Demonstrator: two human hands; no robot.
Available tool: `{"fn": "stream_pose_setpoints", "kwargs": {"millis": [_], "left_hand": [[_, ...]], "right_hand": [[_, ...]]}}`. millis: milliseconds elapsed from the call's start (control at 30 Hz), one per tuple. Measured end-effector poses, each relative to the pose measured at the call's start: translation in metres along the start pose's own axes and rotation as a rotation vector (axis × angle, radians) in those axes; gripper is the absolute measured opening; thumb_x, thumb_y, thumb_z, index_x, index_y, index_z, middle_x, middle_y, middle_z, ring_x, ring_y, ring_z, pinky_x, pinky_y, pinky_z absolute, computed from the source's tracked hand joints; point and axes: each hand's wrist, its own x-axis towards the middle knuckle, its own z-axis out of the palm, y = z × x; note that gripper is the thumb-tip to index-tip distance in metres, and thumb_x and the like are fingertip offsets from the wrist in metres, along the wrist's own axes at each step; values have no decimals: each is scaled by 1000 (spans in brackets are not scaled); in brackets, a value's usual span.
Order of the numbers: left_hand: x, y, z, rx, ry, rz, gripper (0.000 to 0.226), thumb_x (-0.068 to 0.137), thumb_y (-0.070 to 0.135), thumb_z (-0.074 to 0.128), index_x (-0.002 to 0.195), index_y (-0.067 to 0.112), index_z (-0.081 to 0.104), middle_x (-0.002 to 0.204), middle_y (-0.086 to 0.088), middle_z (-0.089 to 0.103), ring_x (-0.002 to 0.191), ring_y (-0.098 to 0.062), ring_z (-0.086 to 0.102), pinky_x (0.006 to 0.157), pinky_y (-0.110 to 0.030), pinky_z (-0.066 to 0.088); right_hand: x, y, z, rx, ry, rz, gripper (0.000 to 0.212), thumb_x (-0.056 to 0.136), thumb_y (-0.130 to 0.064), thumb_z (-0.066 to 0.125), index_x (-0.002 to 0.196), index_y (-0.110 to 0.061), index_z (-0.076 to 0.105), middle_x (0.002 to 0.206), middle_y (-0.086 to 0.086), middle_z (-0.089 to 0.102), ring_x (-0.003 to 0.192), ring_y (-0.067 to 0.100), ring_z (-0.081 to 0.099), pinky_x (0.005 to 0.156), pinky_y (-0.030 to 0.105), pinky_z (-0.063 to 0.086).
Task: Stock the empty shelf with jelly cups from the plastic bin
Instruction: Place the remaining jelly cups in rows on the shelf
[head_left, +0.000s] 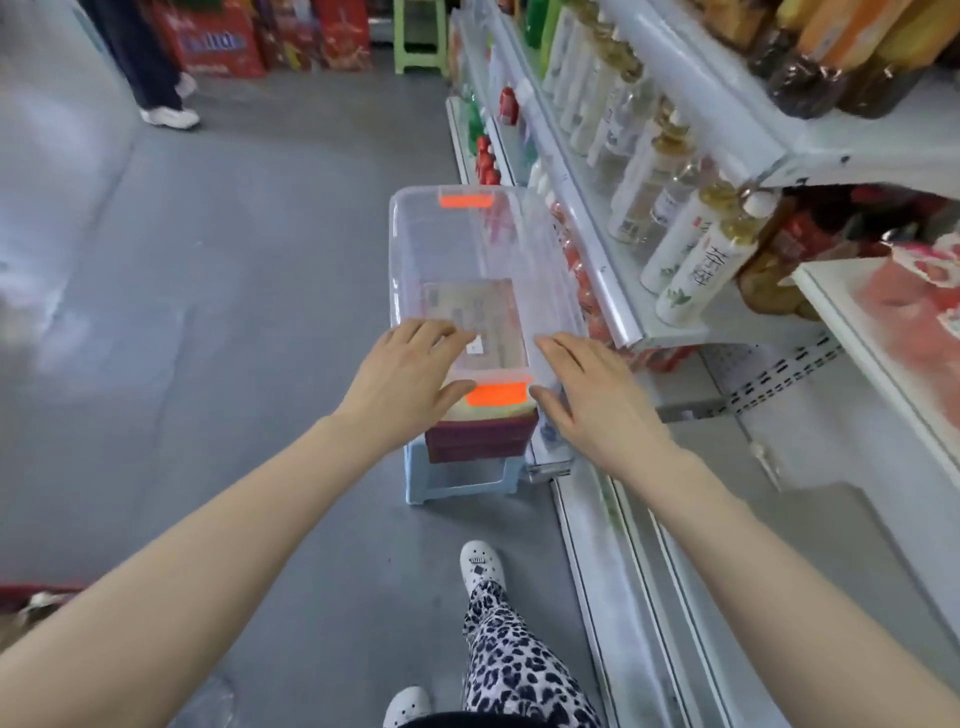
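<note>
- Under the left grip (405, 379): near left corner of the clear plastic bin (410, 249), with straight fingers spread across the rim and thumb stretched toward the near orange latch (496, 393); open, clasping nothing.
- Under the right grip (592, 395): near right corner of the same bin, fingers straight and close together along the rim, thumb angled toward the latch; likewise open.
- Between the two thumbs: the near orange latch, at the middle of the bin's near short end.
- Set on top of a dark red box (480, 439), jutting past the box's far edge; box in turn on a pale blue stool (457, 480) on the grey floor (234, 260).
- Long axis straight away from the person, level with the front rail of the shelf unit (613, 291) just to the right; open side up, second orange latch (466, 200) at the far short end.
- No jelly cups discernible inside; through the clear bottom only a pale rectangular label (472, 312), print too blurred to read.
- On the shelf unit's middle tier: tall bottles (696, 270) with white labels, dark characters and small green leaf prints, not legible.
- At the far right edge: pink and red packs (914, 306) on a white shelf, too blurred to name.
- At the bottom: leopard-print trousers (519, 665) and white clogs.
</note>
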Motion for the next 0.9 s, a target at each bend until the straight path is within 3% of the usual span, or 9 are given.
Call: {"fn": "stream_pose_setpoints", "kwargs": {"millis": [200, 400, 533, 667, 900], "left_hand": [[53, -52, 35, 18, -2, -197, 49, 84, 34, 71, 126, 13, 60, 120, -8, 61, 106, -35, 57, 90, -44, 48], [91, -77, 76, 29, -15, -235, 46, 78, 27, 77, 119, 10, 63, 112, -11, 63, 98, -36, 59, 86, -44, 50], [95, -85, 99, 43, -39, -244, 46, 78, 28, 77, 119, 12, 62, 110, -8, 62, 98, -33, 57, 91, -42, 46], [90, -91, 113, 62, -35, -241, 43, 77, 27, 77, 115, 12, 65, 110, -8, 61, 99, -30, 56, 107, -43, 35], [92, -93, 115, 52, -24, -247, 44, 71, 20, 80, 112, 11, 67, 110, -8, 62, 99, -30, 57, 111, -40, 27]], "right_hand": [[99, 43, 40, 104, -161, -97, 49, 95, -34, 48, 135, -6, 51, 128, 13, 57, 114, 34, 54, 98, 42, 43], [166, 64, 111, 44, -736, -153, 50, 95, -20, 53, 143, -27, 44, 140, 6, 52, 125, 30, 50, 99, 37, 42], [186, 57, 160, -13, -1031, -261, 56, 95, -15, 54, 148, -22, 37, 147, 7, 44, 130, 28, 47, 102, 32, 39], [201, 53, 194, -28, -1100, -297, 61, 93, -18, 58, 149, -15, 35, 146, 13, 39, 133, 30, 42, 105, 33, 35], [201, 46, 233, -22, -1052, -344, 48, 87, -31, 67, 128, -10, 55, 132, 14, 47, 116, 33, 53, 96, 36, 43]]}}
